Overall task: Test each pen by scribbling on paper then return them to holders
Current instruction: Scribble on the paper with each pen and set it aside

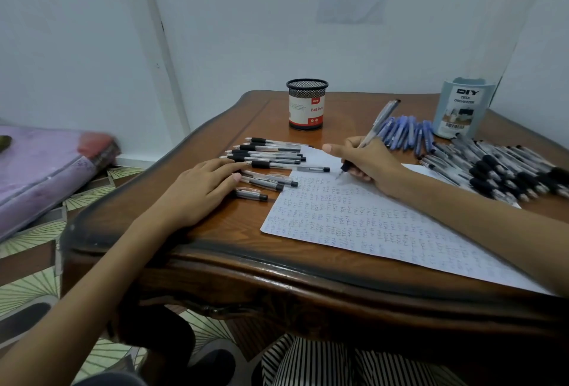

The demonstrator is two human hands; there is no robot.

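Observation:
My right hand (368, 160) grips a clear pen with a black grip (374, 128), its tip touching the top of a white paper sheet (354, 219) covered in scribbles. My left hand (201, 187) lies flat on the table, fingers resting on a group of several black-grip pens (271, 157) left of the paper. A black mesh pen holder with a red-and-white label (306, 105) stands at the back. A pale blue desk organizer (460, 108) stands at the back right.
Several blue pens (406, 133) lie fanned beside the organizer, and a large pile of black-grip pens (498, 170) fills the right side. The wooden table (234, 244) has a curved raised edge. A purple mattress (46, 167) lies on the floor to the left.

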